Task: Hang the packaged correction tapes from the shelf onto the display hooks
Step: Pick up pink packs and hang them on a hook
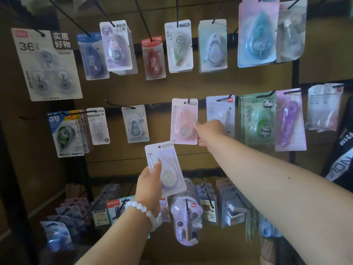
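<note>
1. Up against the display rack, the left hand (150, 180) grips a white packaged correction tape (165, 169) by its lower left side, thumb laid over the front of the card, fingers curled behind it. The pack is held tilted, its punched hole uppermost, below the middle row and on no hook.
2. Higher and to the right, the right hand (209, 131) reaches to a pink packaged correction tape (184, 121) that hangs on a hook (188, 101) of the middle row. Its fingers pinch the right edge of that card, thumb at the lower corner.
3. A white bead bracelet (142, 209) sits on the left wrist.
4. Beside the pink pack on the right hangs a white pack (219, 109), partly hidden by the right hand; next come a green panda pack (260, 119) and a purple pack (290, 121).
5. On the left of the pink pack hangs a pack with a grey-blue tape (136, 124), and beyond it a bare hook (116, 104) juts out just above.
6. Along the top row hang a large three-tape card marked 36 (45, 64), a blue pack (92, 56), a lilac pack (116, 45), a red pack (153, 58) and a big blue teardrop pack (257, 33).
7. Down on the lowest row, more packs (209, 203) crowd the hooks, too blurred to name.
</note>
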Demonstrator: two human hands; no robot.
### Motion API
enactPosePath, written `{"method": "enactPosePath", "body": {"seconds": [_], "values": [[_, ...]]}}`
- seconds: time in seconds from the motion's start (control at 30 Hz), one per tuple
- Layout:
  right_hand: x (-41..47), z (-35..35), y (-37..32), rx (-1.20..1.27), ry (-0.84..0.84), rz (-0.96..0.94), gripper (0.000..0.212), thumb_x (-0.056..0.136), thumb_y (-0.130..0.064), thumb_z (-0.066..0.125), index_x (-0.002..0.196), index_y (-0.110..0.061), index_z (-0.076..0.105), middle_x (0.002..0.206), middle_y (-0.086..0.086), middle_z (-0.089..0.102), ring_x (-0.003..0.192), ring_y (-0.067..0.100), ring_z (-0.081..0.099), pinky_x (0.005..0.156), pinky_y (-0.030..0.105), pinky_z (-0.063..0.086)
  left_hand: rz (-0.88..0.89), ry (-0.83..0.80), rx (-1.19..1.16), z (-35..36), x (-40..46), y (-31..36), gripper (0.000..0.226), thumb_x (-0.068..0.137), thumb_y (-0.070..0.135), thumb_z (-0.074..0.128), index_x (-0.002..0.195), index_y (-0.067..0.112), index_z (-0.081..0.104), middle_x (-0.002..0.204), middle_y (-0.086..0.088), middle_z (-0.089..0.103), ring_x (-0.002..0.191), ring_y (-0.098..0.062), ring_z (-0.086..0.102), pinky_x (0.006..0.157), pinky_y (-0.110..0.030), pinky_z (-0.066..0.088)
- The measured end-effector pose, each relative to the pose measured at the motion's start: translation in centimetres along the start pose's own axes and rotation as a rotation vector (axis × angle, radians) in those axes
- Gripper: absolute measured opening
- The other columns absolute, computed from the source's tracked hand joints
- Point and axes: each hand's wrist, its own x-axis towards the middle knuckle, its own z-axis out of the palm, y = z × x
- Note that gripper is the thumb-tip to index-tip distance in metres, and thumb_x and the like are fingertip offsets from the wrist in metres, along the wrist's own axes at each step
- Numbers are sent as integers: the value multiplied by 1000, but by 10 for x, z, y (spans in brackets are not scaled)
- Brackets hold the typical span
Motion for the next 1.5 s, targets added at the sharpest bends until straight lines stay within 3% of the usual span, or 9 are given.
{"method": "enactPosePath", "body": {"seconds": [0.27, 0.4, 0.53, 0.7, 0.87, 1.0, 1.2, 1.37, 1.5], "values": [[-57, -22, 29, 58, -287, -11, 38, 91, -44, 54, 103, -9, 62, 84, 3, 65, 71, 16, 61, 61, 27, 51, 40, -6, -26, 2, -24, 14, 28, 98, 47, 50, 110, 26, 62, 110, -6, 70, 104, -29, 67, 95, -54, 55], [-81, -21, 35, 167, -426, -54, 32, 89, -43, 59, 101, -15, 67, 103, 1, 68, 98, 20, 62, 83, 32, 48, 71, -52, -12, 11, -38, 28, 35, 98, 49, 51, 117, 23, 62, 115, -7, 69, 107, -29, 66, 96, -53, 55], [-92, -31, 33, 279, -402, -131, 14, 92, -27, 59, 94, -17, 68, 105, 0, 69, 103, 17, 60, 92, 31, 46, 157, -129, 8, 20, -46, 39, 35, 97, 51, 52, 113, 24, 67, 113, -8, 72, 107, -29, 68, 95, -53, 56], [-96, -52, 14, 364, -250, -226, 10, 93, -25, 58, 92, -19, 66, 90, -12, 65, 83, -4, 54, 65, 12, 37, 202, -142, -63, 23, -49, 48, 36, 90, 56, 51, 100, 29, 72, 114, -6, 73, 109, -28, 69, 99, -52, 54], [-88, -57, -8, 368, -147, -229, 14, 93, -27, 59, 82, -19, 65, 84, -10, 65, 81, 4, 57, 65, 14, 40, 182, -105, -87, 19, -47, 46, 45, 101, 49, 40, 83, 16, 64, 78, -4, 69, 74, -18, 65, 71, -33, 53], [-85, -54, -14, 346, -93, -167, 22, 93, -25, 58, 95, -5, 66, 105, 10, 68, 104, 23, 60, 92, 33, 47, 146, -117, -130, 14, -45, 44, 44, 101, 46, 43, 74, 16, 61, 63, -1, 64, 62, -17, 62, 63, -31, 50], [-83, -50, -11, 344, -58, -152, 19, 94, -24, 57, 94, -7, 66, 114, 16, 65, 110, 27, 57, 96, 38, 46, 129, -113, -138, 12, -41, 37, 41, 102, 41, 45, 74, 15, 62, 67, -5, 63, 62, -17, 61, 61, -29, 51], [-73, -43, -7, 366, -25, -165, 19, 92, -24, 58, 85, -7, 65, 89, 14, 66, 81, 20, 55, 62, 21, 42, 128, -109, -122, 9, -35, 28, 39, 103, 35, 46, 75, 15, 63, 67, -5, 63, 60, -16, 59, 62, -30, 51], [-59, -32, -4, 305, -20, -149, 18, 93, -28, 57, 83, -14, 63, 83, 5, 64, 78, 14, 51, 61, 23, 40, 114, -74, -68, 7, -28, 19, 30, 101, 28, 52, 81, 11, 67, 64, -5, 62, 58, -16, 58, 61, -30, 51]]}}
